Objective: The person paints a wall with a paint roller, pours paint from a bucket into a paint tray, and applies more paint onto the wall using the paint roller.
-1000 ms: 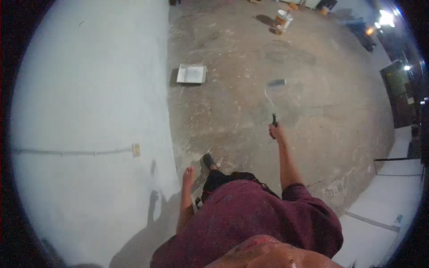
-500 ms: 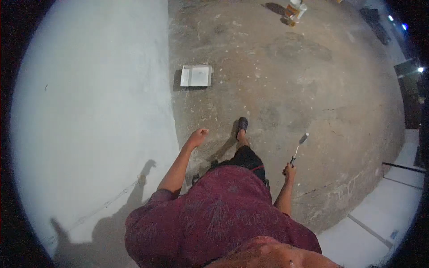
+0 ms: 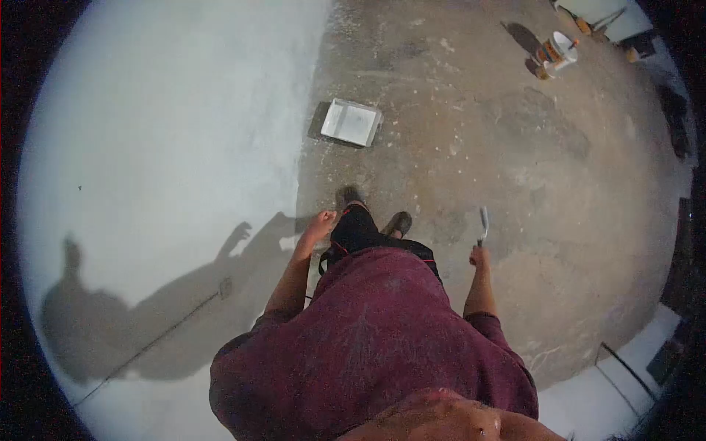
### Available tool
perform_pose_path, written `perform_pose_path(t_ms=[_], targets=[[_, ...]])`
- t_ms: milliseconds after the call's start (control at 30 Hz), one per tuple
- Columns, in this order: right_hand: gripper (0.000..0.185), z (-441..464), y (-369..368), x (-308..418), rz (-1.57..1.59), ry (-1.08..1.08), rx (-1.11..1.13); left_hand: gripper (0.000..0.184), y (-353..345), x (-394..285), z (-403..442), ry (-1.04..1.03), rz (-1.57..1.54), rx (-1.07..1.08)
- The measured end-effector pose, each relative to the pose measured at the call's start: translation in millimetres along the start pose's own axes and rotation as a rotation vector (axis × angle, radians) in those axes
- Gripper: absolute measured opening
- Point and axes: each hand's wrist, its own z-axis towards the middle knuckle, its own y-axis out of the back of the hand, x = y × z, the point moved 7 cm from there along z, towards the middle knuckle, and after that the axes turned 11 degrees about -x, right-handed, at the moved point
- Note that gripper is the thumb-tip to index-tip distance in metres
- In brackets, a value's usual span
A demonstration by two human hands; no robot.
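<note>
While the right grip (image 3: 479, 256) is wrapped around the roller handle (image 3: 480, 242), the roller head (image 3: 484, 218) points forward, over the floor (image 3: 559, 220) and well apart from the wall (image 3: 169, 110). Carrying it out to the side probably keeps its surface off the shirt (image 3: 375, 316) and legs. Left grip (image 3: 321, 223): fingers look curled, raised beside the body on the wall side; cannot tell how tightly they bend or whether they pinch anything. Its position may simply balance the stance.

Tray (image 3: 353, 123): on the floor, ahead of the feet, near the wall's base but apart from it. Judgement: that spot keeps it within a short step of the wall. Bucket (image 3: 557, 53): farther ahead, to the right, also on the floor; probably set there to leave walking room. Its contents are too small to tell.
</note>
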Motion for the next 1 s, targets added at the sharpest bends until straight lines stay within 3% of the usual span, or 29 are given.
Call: perform_pose_path(t_ms=[33,100,133,200,300,367,400,433,467,500,567,600,667,700,767,800,833,867,900,933,967,1000], targets=[[0.029,11,-5,51,-0.15,0.041,-0.036,0.046,0,8,17,-0.002,0.054,-0.009],[0.025,45,-35,128,-0.023,0.178,0.03,0.043,10,10,45,0.006,0.095,-0.021],[0.024,36,-43,178,-0.044,0.213,0.059,0.039,10,-10,53,-0.256,0.352,-0.001],[0.026,33,-80,264,-0.095,0.243,0.121,0.035,8,-27,87,-0.516,0.591,0.018],[0.029,14,-143,350,-0.037,0.276,0.184,0.034,19,-6,154,-0.247,0.225,0.025],[0.028,-18,-188,411,-0.266,0.35,0.248,0.036,23,-22,180,-0.548,0.736,-0.029],[0.03,-15,-218,427,-0.372,0.398,0.272,0.036,16,-16,195,-0.523,0.707,-0.017],[0.033,-8,-253,445,-0.463,0.448,0.299,0.041,21,-3,223,-0.303,0.407,-0.048],[0.032,-19,-286,467,-0.586,0.678,0.291,0.047,25,17,240,-0.086,0.115,-0.077],[0.032,-27,-317,494,-0.707,0.907,0.289,0.047,31,-7,244,-0.069,0.108,-0.071],[0.03,-28,-381,520,-1.09,1.181,0.293,0.059,49,-58,236,0.211,-0.043,-0.088],[0.03,-41,-394,534,-1.107,1.161,0.321,0.062,38,-50,244,0.153,-0.138,-0.1],[0.028,-81,-425,590,-1.187,1.401,0.429,0.063,-3,10,253,0.208,-0.186,-0.124],[0.028,-74,-445,598,-1.203,1.405,0.44,0.063,-18,25,252,0.24,-0.236,-0.159],[0.03,-56,-490,621,-1.013,1.645,0.336,0.057,-8,-6,231,0.291,-0.153,-0.106],[0.03,-41,-518,631,-1.017,1.641,0.33,0.047,-36,40,222,0.149,0.046,-0.183],[0.028,-17,-553,643,-1.088,1.541,0.348,0.034,-40,27,216,0.072,0.343,-0.111],[0.026,7,-582,648,-1.161,1.436,0.37,0.03,-47,21,201,0.104,0.059,-0.21],[0.024,32,-603,645,-1.238,1.321,0.407,0.029,-67,42,178,0.556,-0.426,-0.362],[0.022,44,-630,656,-1.205,1.303,0.48,0.032,-93,61,158,0.493,-0.243,-0.295],[0.02,57,-662,666,-1.159,1.285,0.56,0.033,-125,81,133,0.882,-0.524,-0.283],[0.02,83,-696,655,-1.154,1.277,0.587,0.032,-134,47,128,0.354,-0.316,-0.312]])
